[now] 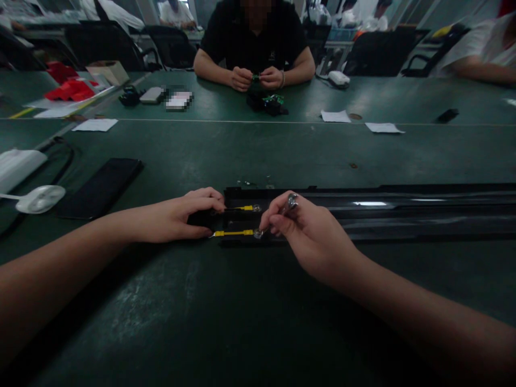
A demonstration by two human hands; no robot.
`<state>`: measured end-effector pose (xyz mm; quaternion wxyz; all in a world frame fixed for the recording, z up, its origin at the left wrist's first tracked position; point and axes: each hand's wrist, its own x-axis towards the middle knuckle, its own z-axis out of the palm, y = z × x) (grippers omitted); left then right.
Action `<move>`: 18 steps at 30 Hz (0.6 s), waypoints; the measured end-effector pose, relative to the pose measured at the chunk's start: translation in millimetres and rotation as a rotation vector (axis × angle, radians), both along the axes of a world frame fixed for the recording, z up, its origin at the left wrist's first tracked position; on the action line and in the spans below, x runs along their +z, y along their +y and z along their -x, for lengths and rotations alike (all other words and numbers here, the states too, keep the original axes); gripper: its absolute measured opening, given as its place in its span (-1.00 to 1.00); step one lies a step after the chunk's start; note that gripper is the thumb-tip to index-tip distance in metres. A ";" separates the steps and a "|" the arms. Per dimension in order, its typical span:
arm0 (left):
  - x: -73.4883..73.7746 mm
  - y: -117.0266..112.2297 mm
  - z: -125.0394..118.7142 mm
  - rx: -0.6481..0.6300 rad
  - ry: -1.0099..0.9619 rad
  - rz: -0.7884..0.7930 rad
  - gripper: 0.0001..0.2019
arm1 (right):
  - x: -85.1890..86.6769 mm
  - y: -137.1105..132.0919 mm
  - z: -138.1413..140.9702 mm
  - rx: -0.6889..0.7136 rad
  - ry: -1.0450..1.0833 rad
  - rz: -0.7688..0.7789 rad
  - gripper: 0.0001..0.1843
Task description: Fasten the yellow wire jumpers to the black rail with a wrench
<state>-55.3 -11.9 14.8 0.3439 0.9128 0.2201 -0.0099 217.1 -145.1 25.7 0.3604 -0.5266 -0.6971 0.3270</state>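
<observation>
A long black channelled housing lies across the table in front of me. Near its left end sit two yellow-sleeved leads, an upper one and a lower one, each ending at a small round metal piece. My left hand rests at that end, thumb and fingers apart, the thumb by the lower lead's tip and the index finger by the upper one's. My right hand is closed, its fingertips at the lower round metal piece. A shiny metal piece, perhaps part of a tool, pokes out above its fingers.
Left of me lie a black phone, a white plug-like device and a dark cable. Across the green table, a person in black handles a small green board. Paper slips and red pieces lie further back.
</observation>
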 end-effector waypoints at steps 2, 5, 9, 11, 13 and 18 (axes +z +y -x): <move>-0.1 0.4 -0.1 -0.002 -0.005 -0.008 -0.62 | 1.6 0.1 -0.1 -0.006 -0.035 -0.007 -0.83; -0.1 0.4 -0.2 0.007 0.002 -0.010 -0.61 | 2.3 0.0 -0.8 -0.001 -0.064 -0.009 -0.79; 0.7 -0.2 0.2 0.022 0.010 0.000 -0.62 | 1.1 -0.3 -1.4 0.015 -0.044 -0.020 -0.85; 0.9 -0.1 0.7 0.020 0.006 0.000 -0.63 | 0.7 0.0 -0.8 0.015 -0.009 -0.023 -0.91; 1.0 0.0 1.1 0.011 0.001 -0.001 -0.64 | 0.7 0.6 -0.1 0.013 0.006 -0.014 -0.91; 1.6 -0.5 0.7 0.013 0.016 0.000 -0.62 | 1.1 1.0 0.2 -0.007 -0.063 -0.019 -0.81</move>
